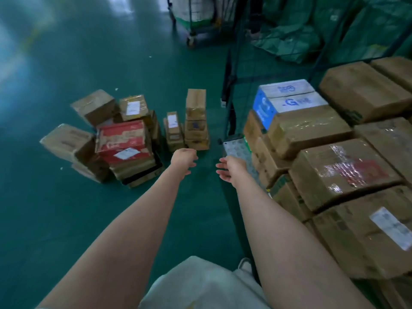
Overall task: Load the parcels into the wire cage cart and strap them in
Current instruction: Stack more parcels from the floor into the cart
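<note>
- The parcels (pixel 95 108) that are not loaded yet lie in a loose heap on the green floor (pixel 66 219), to the left of the cart. A red box (pixel 121 139) sits in the middle of the heap, and a narrow tall stack (pixel 196 117) stands at its right edge, nearest to our hands.
- Our left hand (pixel 184 157) and our right hand (pixel 230 169) reach out low in front of this stack. They touch nothing, and the fingers of both are released, loosely spread, and grasp nothing.
- We think the hands are kept apart like this in order to take a parcel from two sides, so the step in hand is the next pick-up.
- The wire cage cart (pixel 231 121) stands on the right with its open side towards us. It already carries many brown boxes (pixel 361 94) in tight rows, and a blue and white box (pixel 287 94) lies on top at the far corner. We suppose they are packed closely so that they cannot slide.
- A dark band (pixel 227 70) hangs along the cart's post. It may be the strap, but we cannot tell. No strap goes across the load.
- Farther away stand another cart (pixel 194 23) and green bags (pixel 347 25).
</note>
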Demonstrator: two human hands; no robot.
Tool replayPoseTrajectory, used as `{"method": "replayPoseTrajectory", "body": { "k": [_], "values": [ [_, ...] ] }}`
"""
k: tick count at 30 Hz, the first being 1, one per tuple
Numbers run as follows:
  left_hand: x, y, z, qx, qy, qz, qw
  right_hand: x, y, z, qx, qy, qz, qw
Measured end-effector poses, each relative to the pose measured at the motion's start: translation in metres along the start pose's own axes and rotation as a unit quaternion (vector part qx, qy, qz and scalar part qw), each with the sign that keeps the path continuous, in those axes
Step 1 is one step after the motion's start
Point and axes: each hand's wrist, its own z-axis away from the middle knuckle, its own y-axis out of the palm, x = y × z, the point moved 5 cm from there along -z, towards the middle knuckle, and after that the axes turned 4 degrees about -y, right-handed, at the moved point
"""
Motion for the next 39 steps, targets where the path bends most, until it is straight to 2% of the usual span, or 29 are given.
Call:
{"method": "replayPoseTrajectory", "body": {
  "k": [5, 11, 16, 28, 33, 39],
  "values": [
    [0.013, -0.052, -0.017, -0.023, -0.034, 0.040, 0.998, 0.008, 0.050, 0.003, 0.015, 0.006, 0.048, 0.999],
    [0.010, -0.077, -0.051, -0.040, -0.060, 0.068, 0.995, 0.022, 0.085, -0.021, 0.023, 0.018, 0.079, 0.996],
    [-0.013, -0.076, -0.085, -0.034, -0.069, 0.068, 0.995, 0.042, 0.099, -0.057, 0.022, 0.023, 0.089, 0.995],
    [-0.125, -0.051, -0.196, -0.038, -0.065, 0.087, 0.993, 0.147, 0.113, -0.177, 0.022, 0.033, 0.115, 0.993],
    [-0.136, -0.045, -0.219, -0.036, -0.088, 0.087, 0.992, 0.162, 0.124, -0.203, 0.036, 0.053, 0.136, 0.989],
    [-0.148, -0.071, -0.252, -0.047, -0.097, 0.109, 0.988, 0.179, 0.163, -0.226, 0.052, 0.039, 0.156, 0.986]
  ]
}}
